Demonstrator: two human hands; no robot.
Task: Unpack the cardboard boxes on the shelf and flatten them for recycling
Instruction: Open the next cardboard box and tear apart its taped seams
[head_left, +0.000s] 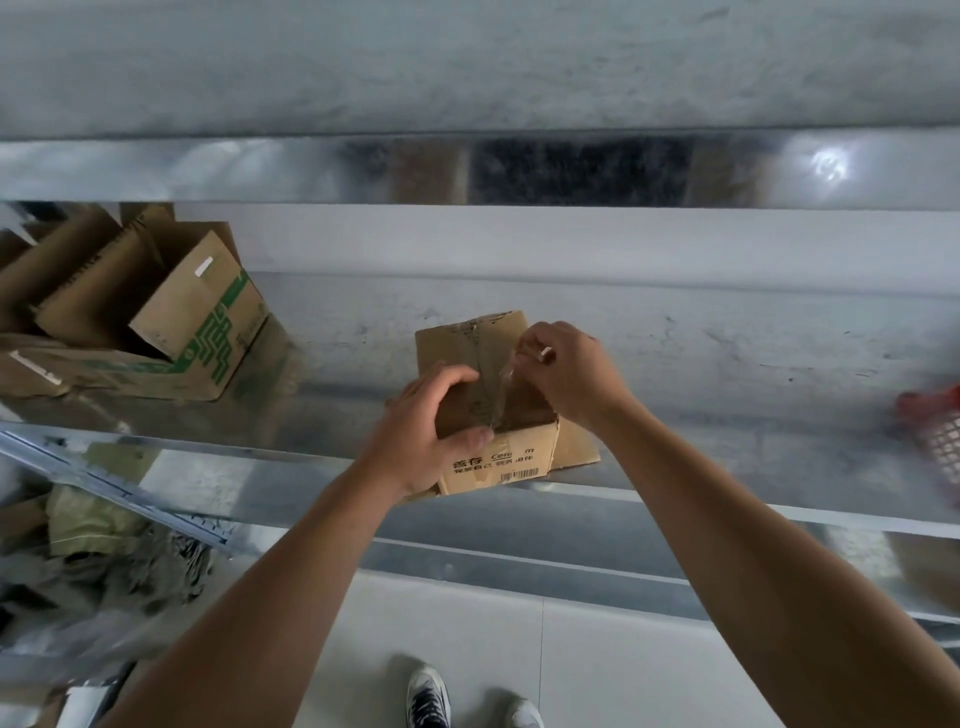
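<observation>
On the metal shelf (675, 364), far left: an open cardboard box with green print (202, 312), tilted, flaps up. Its inside is dark; contents cannot be told. More brown cardboard pieces (57, 270) lean against it on its left side.

Below the shelf, lower left: a heap of crumpled wrapping and bags (104, 561), blurred.

Middle, at the front edge of the shelf: a small cardboard box (498, 467), well apart from the green-printed one. Printed text and a barcode are on its near face. A flat bit of cardboard (579, 449) sticks out from under it. Top flaps are closed, so nothing of the contents shows. A strip of clear tape (496, 400) runs along the top seam, with its far end lifted off the cardboard.

Left hand (426, 431): curled over the box's near left top edge, thumb on the front face, gripping it.

Right hand (571, 374): over the far right of the box top, fingertips pinched together on the raised end of the tape.

Floor below: two sneakers (428, 696) on pale tiles.

Far right, on the shelf: a red basket (935, 441), cut off by the frame and blurred; contents cannot be told.
</observation>
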